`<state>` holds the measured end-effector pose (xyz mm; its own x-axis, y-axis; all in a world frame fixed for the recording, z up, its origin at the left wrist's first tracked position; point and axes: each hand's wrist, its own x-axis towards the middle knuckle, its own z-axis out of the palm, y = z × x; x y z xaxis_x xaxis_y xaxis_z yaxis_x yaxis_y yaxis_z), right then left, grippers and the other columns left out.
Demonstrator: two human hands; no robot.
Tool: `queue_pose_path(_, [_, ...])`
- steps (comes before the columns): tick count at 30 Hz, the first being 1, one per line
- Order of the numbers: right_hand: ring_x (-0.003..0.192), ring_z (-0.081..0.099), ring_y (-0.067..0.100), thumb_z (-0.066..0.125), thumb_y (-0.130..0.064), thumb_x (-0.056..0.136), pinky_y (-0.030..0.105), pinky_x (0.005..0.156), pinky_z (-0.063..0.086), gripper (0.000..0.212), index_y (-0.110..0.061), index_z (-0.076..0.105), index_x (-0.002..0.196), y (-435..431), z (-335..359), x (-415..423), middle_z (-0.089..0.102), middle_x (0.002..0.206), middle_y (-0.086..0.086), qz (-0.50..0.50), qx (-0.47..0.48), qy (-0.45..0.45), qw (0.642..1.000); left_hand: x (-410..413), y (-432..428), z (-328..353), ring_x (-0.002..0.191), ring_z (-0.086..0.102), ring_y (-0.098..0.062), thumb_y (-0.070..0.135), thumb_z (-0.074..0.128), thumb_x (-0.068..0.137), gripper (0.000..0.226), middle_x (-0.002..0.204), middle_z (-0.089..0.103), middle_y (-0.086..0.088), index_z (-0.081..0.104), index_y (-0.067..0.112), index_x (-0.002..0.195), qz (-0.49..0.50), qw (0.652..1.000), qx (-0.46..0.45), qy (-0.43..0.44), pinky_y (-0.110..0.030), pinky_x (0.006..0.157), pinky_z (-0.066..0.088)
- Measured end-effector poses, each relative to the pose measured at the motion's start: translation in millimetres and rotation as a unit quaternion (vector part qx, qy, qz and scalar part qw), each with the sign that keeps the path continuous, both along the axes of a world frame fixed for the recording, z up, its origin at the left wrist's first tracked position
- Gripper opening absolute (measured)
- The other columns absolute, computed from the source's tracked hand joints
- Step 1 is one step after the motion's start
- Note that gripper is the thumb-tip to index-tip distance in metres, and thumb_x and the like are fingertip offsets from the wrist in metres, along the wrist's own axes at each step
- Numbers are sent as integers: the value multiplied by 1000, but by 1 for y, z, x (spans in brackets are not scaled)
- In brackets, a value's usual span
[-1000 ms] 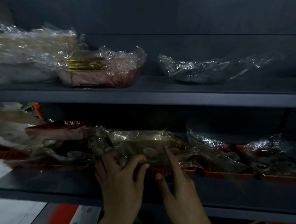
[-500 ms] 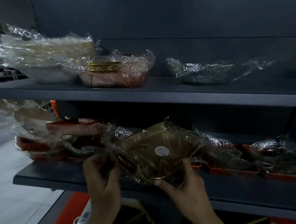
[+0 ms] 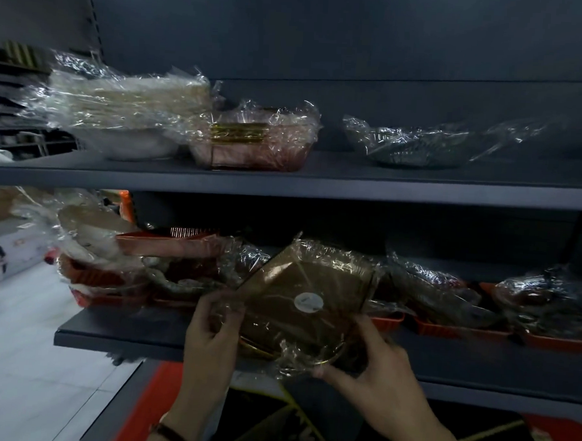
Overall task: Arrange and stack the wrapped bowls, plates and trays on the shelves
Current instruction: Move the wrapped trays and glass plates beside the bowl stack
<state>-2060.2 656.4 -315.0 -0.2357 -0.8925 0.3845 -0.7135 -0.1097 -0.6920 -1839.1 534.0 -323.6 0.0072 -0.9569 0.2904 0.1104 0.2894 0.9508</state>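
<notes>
A square amber plate in clear wrap (image 3: 299, 298), with a round white sticker on its underside, is tilted up in front of the lower shelf (image 3: 115, 332). My left hand (image 3: 211, 330) grips its left edge and my right hand (image 3: 373, 363) holds its lower right corner. Behind it on the lower shelf lie several wrapped dishes on red trays (image 3: 452, 330). On the upper shelf (image 3: 318, 184) rest a wrapped stack of pale plates (image 3: 120, 110), a wrapped reddish tray with gold trim (image 3: 253, 140) and a wrapped clear glass bowl (image 3: 418, 146).
More wrapped plates and a red tray (image 3: 167, 244) crowd the lower shelf's left end. Bare shelf surface shows at the upper shelf's right end. White floor tiles (image 3: 22, 375) lie to the left, and red and black boxes (image 3: 272, 428) sit below the shelf.
Both hands lifted the amber plate off the lower shelf's pile and tipped it up so its underside faces me. The view also shifted left.
</notes>
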Motion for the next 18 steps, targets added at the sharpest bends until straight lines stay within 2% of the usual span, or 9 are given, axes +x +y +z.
queue_pose_path(2, [111, 46, -18, 71, -82, 73, -4, 89, 32, 63, -76, 38, 126, 6, 4, 6, 52, 125, -34, -3, -16, 41, 999, 5, 7, 7, 60, 52, -20, 25, 68, 103, 9, 66, 62, 2, 69, 31, 95, 11, 1000, -20, -12, -35, 53, 45])
queue_pose_path(3, [116, 48, -13, 66, -80, 78, -1, 92, 34, 57, -77, 39, 129, 7, 4, 9, 53, 129, -28, 1, -29, 60, 998, 7, 10, 11, 56, 45, -19, 24, 69, 102, 13, 60, 56, -1, 68, 27, 90, 24, 999, -26, -14, -30, 49, 38])
queue_pose_path(6, [117, 55, -7, 61, -66, 86, 4, 93, 41, 38, -72, 51, 123, 14, 7, 17, 57, 123, -25, -1, -86, 63, 994, 15, 20, 25, 58, 51, -23, 33, 71, 100, 18, 70, 60, -16, 67, 19, 89, 32, 997, -63, -25, -33, 56, 41])
queue_pose_path(7, [115, 56, -6, 64, -66, 84, 4, 92, 41, 35, -66, 56, 118, 18, 10, 20, 56, 121, -25, -2, -93, 57, 994, 19, 25, 31, 59, 55, -22, 37, 70, 98, 21, 71, 61, -14, 66, 18, 90, 15, 996, -83, -42, -33, 58, 44])
queue_pose_path(10, [114, 58, -1, 81, -67, 72, 4, 91, 41, 47, -51, 66, 114, 31, 15, 28, 53, 117, -21, -2, -112, 27, 993, 42, 42, 44, 62, 58, -11, 40, 69, 97, 29, 71, 61, -5, 67, 11, 96, -79, 986, -125, -83, -20, 59, 48])
queue_pose_path(11, [113, 60, 2, 85, -65, 72, 5, 90, 43, 46, -49, 68, 112, 35, 14, 30, 53, 116, -18, -10, -129, 13, 992, 51, 47, 44, 66, 60, -11, 43, 74, 97, 33, 77, 64, -4, 69, 11, 102, -103, 981, -128, -103, -21, 61, 49])
queue_pose_path(13, [111, 63, 5, 85, -59, 73, 8, 89, 47, 41, -48, 71, 110, 41, 14, 37, 52, 116, -17, -21, -158, -9, 987, 71, 57, 41, 82, 71, -19, 43, 87, 84, 44, 99, 72, -6, 71, 21, 118, -136, 972, -124, -146, -32, 71, 59])
queue_pose_path(15, [109, 64, 7, 87, -48, 72, 10, 89, 50, 39, -47, 72, 108, 47, 17, 45, 50, 116, -20, -22, -183, -18, 983, 88, 67, 42, 100, 75, -25, 29, 98, 74, 64, 127, 69, -5, 66, 35, 130, -165, 962, -126, -178, -43, 84, 64])
queue_pose_path(18, [105, 67, 9, 88, -40, 71, 11, 85, 54, 39, -45, 73, 107, 56, 30, 59, 53, 116, -18, -19, -208, -46, 977, 110, 75, 56, 121, 69, -18, 22, 103, 67, 85, 145, 57, 5, 59, 45, 136, -191, 937, -189, -222, -35, 88, 63])
